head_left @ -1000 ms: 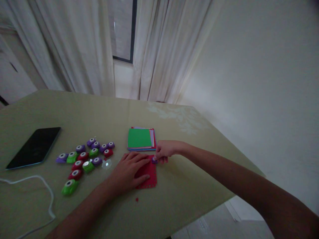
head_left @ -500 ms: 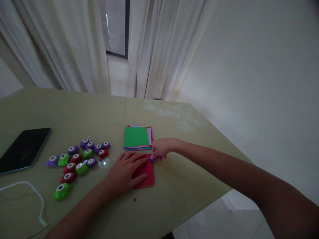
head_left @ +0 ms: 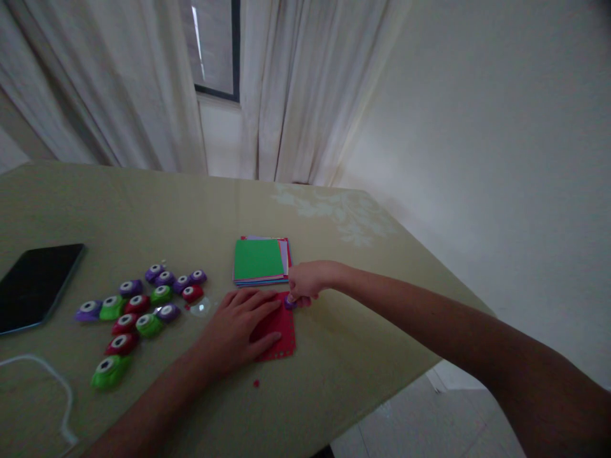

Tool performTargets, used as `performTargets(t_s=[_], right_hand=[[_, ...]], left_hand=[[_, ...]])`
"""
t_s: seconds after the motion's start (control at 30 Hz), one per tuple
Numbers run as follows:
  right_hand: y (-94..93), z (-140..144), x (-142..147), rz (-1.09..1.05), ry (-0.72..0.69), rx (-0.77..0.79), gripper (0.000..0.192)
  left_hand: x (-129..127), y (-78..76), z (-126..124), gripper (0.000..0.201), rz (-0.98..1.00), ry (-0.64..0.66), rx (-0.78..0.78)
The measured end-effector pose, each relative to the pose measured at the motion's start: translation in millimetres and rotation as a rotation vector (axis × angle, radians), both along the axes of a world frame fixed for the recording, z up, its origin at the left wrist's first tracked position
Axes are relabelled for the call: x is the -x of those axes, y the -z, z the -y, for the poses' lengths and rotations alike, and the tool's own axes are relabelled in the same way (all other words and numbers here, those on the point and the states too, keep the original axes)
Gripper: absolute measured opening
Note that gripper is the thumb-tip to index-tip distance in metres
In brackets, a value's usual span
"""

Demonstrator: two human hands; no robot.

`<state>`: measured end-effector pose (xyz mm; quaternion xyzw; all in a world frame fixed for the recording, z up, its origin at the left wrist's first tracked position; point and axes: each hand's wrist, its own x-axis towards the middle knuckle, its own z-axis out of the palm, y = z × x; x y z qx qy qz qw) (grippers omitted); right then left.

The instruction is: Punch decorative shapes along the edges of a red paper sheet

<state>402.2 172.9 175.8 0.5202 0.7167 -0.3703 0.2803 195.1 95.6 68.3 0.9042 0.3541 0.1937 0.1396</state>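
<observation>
1. Head view: we look down on a pale green surface (head_left: 334, 356) beside white curtains (head_left: 296, 95) & a window (head_left: 214, 48).
2. Our left hand (head_left: 236, 331) lies flat, fingers spread, palm down on a red paper sheet (head_left: 281, 331), pinning it to the surface; it grips nothing.
3. The red sheet sits near the front edge of the surface, just in front of the paper stack; small holes run along its lower & right edges.
4. Our right hand (head_left: 305, 283) is curled tight around a small purple punch (head_left: 289, 303), pressing it at the sheet's upper right corner. The punch is mostly hidden under the fingers.
5. Just behind that corner: a stack of coloured paper squares (head_left: 260, 261), green sheet on top, close to the right hand's knuckles.
6. Left of the hands: a cluster of purple, green & red punches (head_left: 138, 308), approx. a dozen, with one green punch (head_left: 109, 372) lying apart at the near end.
7. A clear plastic bit (head_left: 200, 308) rests between the cluster & our left hand.
8. A tiny red scrap (head_left: 256, 383) lies in front of the sheet.
9. Far left: a dark tablet (head_left: 35, 286) lies flat; a white cable (head_left: 48, 381) loops near the front edge.
</observation>
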Motion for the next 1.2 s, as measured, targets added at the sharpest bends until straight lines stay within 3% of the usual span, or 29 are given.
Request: performTargets(t_s=[0.47, 0.63, 0.73, 0.93, 1.1, 1.2], right_hand=[[5.1, -1, 1, -0.004, 0.022, -0.016, 0.036], [4.8, 5, -17, -0.099, 0.11, -0.023, 0.032], [8.5, 8, -33, -0.15, 0.144, -0.036, 0.039], [36.4, 11, -67, -0.377, 0.272, -0.113, 0.05], [63.1, 25, -86, -0.691, 0.511, -0.216, 0.052], [67.4, 34, -88, -0.808, 0.476, -0.28, 0.064]], left_hand=[[0, 1.2, -1, 0.053, 0.008, -0.003, -0.011], [0, 1.2, 0, 0.051, 0.024, 0.005, -0.02], [0, -0.2, 2, 0.051, 0.022, 0.004, -0.011], [1, -4.6, 5, 0.054, 0.001, 0.0, -0.008], [2, -4.0, 6, 0.054, -0.009, -0.002, -0.023], [3, -1.6, 6, 0.056, -0.02, 0.004, -0.033]])
